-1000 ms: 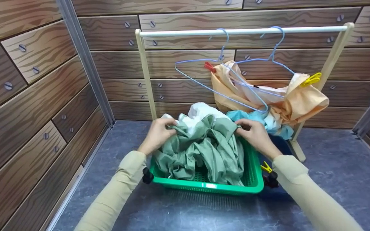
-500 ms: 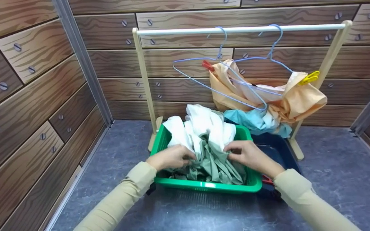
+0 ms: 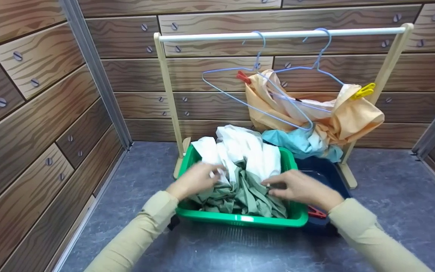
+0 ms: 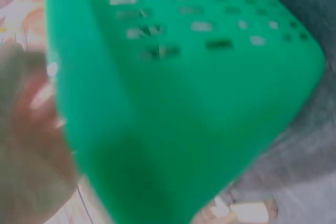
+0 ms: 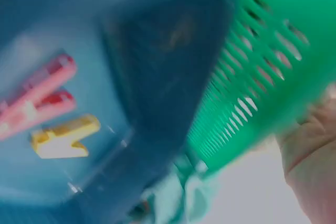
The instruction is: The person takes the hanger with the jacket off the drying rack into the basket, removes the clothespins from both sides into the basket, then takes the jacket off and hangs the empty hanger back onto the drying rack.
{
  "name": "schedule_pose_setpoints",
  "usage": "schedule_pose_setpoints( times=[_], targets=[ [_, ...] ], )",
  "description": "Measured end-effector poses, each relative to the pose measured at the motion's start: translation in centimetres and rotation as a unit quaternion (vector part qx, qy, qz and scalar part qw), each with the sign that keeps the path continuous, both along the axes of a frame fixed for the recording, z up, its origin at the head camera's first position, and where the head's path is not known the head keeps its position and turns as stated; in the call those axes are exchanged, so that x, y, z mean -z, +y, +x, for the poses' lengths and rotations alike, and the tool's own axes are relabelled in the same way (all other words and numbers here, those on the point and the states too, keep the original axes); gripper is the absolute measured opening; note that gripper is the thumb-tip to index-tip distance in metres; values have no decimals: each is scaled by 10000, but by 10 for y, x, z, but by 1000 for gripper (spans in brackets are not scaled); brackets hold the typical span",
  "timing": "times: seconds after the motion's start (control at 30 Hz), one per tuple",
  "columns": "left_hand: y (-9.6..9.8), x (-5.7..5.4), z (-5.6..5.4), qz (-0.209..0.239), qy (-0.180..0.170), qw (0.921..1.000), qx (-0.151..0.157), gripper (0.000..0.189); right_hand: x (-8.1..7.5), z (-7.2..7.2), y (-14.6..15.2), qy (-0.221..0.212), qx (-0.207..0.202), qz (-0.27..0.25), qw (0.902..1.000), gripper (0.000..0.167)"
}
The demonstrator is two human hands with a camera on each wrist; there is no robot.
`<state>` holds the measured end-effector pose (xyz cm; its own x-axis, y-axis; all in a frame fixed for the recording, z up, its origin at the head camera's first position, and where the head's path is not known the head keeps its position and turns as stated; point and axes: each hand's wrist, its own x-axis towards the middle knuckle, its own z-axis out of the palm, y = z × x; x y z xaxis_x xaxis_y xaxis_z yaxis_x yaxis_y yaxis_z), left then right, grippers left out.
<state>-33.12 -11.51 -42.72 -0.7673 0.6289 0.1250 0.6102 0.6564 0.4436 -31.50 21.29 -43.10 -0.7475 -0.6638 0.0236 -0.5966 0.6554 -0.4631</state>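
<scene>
A green plastic basket (image 3: 213, 217) holds a heap of crumpled fabric. White cloth (image 3: 240, 141) lies over its back half, with sage-green cloth (image 3: 253, 192) bunched toward the front. My left hand (image 3: 196, 179) hovers over the left side of the heap, blurred, fingers loosely bent and white showing between them. On the right, my right hand (image 3: 296, 187) is at the edge of the green cloth, its thumb and fingers apart. Both wrist views are blurred: the left shows mostly the basket wall (image 4: 184, 114), and the right shows part of the right hand (image 5: 315, 156) beside the basket.
Behind stands a rack with a white rail (image 3: 217, 37) and two blue hangers. Peach cloth (image 3: 353, 117) hangs there, pegged by red (image 3: 243, 77) and yellow (image 3: 364, 91) clothespins, with light-blue cloth (image 3: 296, 141) below. A navy tray (image 3: 323, 173) with clothespins (image 5: 65, 137) sits right of the basket.
Both hands came down from the back of the heap toward the front, and the green cloth they pinched now lies lower, exposing the white cloth. Lately the left hand rose slightly and the right shifted right.
</scene>
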Motion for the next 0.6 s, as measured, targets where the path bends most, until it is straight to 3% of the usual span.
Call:
schedule_pose_setpoints(
  times=[0.1,0.2,0.3,0.37,0.47,0.6],
  targets=[
    [-3,-11,-18,643,916,9928,-431,20,-17,-9,6,116,299,-336,9989,31],
    [-2,-21,-38,819,1298,9857,-702,17,-27,-30,6,672,436,-649,9947,27],
    [5,-31,-55,495,1215,9863,-999,16,-30,-55,0,1210,494,-751,9886,26],
    [15,-36,-65,209,1157,9860,-1180,17,-29,-71,-5,1335,652,-772,9859,27],
    [34,-40,-78,-8,1069,9825,-1525,30,-26,-88,-15,1081,1133,-894,9836,28],
    [56,-35,-95,-203,905,9756,-1991,53,-26,-100,-35,716,1659,-970,9787,39]
  ],
)
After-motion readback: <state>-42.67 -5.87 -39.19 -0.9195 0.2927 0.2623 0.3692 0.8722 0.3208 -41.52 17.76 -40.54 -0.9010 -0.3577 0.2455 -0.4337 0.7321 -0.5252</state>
